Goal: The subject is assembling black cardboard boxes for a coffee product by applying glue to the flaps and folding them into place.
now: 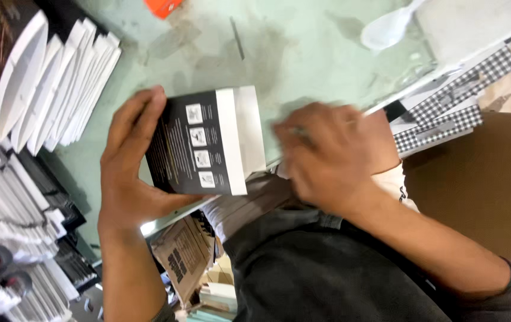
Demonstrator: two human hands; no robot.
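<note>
As seen, left hand cups box.

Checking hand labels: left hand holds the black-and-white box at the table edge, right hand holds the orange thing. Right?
Not quite. The head view shows the right hand blurred beside the box, far from the orange thing at the top edge. The left hand does hold the box.
</note>
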